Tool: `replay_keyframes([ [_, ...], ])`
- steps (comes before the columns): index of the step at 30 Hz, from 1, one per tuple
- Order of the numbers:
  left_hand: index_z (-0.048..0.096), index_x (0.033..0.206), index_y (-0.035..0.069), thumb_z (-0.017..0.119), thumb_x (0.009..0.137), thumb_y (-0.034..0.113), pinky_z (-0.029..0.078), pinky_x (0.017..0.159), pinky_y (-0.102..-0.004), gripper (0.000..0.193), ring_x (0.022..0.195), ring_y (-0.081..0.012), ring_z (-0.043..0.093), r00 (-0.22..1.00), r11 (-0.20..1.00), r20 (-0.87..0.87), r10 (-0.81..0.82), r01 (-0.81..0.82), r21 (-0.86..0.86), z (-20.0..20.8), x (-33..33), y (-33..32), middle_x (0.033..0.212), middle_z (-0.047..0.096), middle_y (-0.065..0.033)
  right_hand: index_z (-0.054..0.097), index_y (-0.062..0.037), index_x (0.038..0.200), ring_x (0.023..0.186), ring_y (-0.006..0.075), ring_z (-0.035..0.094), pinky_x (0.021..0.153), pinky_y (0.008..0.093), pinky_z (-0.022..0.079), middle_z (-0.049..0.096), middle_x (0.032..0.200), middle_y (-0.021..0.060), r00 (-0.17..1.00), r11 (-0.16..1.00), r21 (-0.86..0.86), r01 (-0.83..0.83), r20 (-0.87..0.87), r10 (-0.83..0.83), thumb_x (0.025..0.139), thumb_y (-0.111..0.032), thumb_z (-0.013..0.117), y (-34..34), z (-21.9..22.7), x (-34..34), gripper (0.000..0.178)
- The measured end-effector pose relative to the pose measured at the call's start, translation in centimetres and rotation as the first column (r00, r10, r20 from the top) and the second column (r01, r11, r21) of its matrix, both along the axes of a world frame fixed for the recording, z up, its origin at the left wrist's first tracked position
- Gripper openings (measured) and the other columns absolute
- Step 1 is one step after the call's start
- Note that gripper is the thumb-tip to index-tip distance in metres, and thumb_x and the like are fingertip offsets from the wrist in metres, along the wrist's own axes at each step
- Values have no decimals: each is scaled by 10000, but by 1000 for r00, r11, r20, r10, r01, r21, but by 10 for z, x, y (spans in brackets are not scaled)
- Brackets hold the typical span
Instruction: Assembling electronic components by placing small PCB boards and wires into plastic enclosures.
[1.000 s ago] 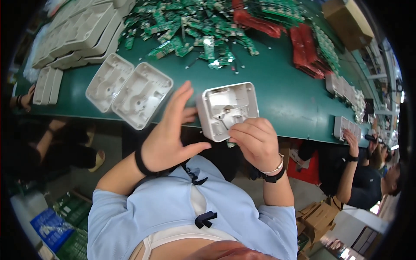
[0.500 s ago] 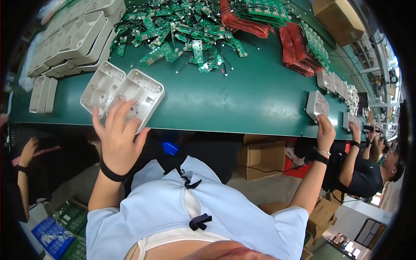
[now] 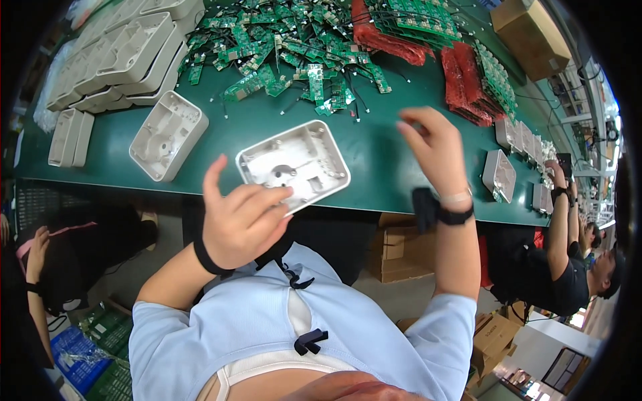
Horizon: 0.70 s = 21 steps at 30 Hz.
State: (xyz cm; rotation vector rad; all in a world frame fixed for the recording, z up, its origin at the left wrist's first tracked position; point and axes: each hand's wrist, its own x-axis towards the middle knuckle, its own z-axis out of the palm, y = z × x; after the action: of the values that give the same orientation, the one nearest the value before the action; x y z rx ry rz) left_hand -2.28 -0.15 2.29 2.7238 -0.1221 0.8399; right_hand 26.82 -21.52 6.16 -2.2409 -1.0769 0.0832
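Observation:
My left hand (image 3: pixel 244 220) grips the near left edge of a light grey plastic housing (image 3: pixel 294 164), some fingers inside it and the thumb low by its near side. The housing is a shallow rounded box with moulded posts and small holes, turned slantwise near the table's front edge. A matching housing (image 3: pixel 168 136) lies to its left. My right hand (image 3: pixel 433 144) hovers over the table to the right, its fingers curved and the thumb apart from them, with nothing visible in between. Another small housing (image 3: pixel 499 176) stands farther right, away from that hand.
Loose green circuit boards (image 3: pixel 281 50) with black wires heap at the back. Grey housings (image 3: pixel 130 60) are stacked at the far left. Red wrap (image 3: pixel 465 83) and stacked boards lie back right, near a cardboard box (image 3: pixel 531 37). Co-workers sit on both sides.
My left hand has moved right with one housing, parting it from its neighbour. My right hand has let go of the small housing at the right and come back toward the middle.

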Motion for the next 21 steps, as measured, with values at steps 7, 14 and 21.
replay_keyframes([
  [7, 744, 908, 131, 897, 732, 159, 269, 1203, -732, 235, 871, -162, 710, 996, 995, 11, -90, 91, -51, -12, 17, -8, 1184, 754, 34, 772, 25, 974, 727, 260, 732, 701, 362, 566, 755, 819, 162, 1000, 991, -137, 11, 15, -9, 914, -213, 764, 102, -39, 44, 245],
  [14, 734, 1066, 123, 888, 736, 182, 343, 1192, -643, 368, 1151, -241, 650, 996, 993, -31, -83, 80, -84, -20, 10, 3, 1386, 666, -59, 761, 18, 900, 643, 237, 688, 630, 371, 536, 725, 748, 141, 999, 977, -207, -48, -30, 43, 884, -189, 738, 71, -26, 29, 208],
  [21, 507, 1508, 70, 951, 691, 222, 341, 1212, -610, 942, 1441, -438, 473, 990, 953, -140, -4, -38, -302, -7, 12, 10, 1561, 474, -245, 728, -22, 902, 626, 120, 608, 578, 260, 456, 696, 777, 14, 816, 1000, 12, -8, -577, 13, 948, -125, 712, -2, -14, 43, 114],
])
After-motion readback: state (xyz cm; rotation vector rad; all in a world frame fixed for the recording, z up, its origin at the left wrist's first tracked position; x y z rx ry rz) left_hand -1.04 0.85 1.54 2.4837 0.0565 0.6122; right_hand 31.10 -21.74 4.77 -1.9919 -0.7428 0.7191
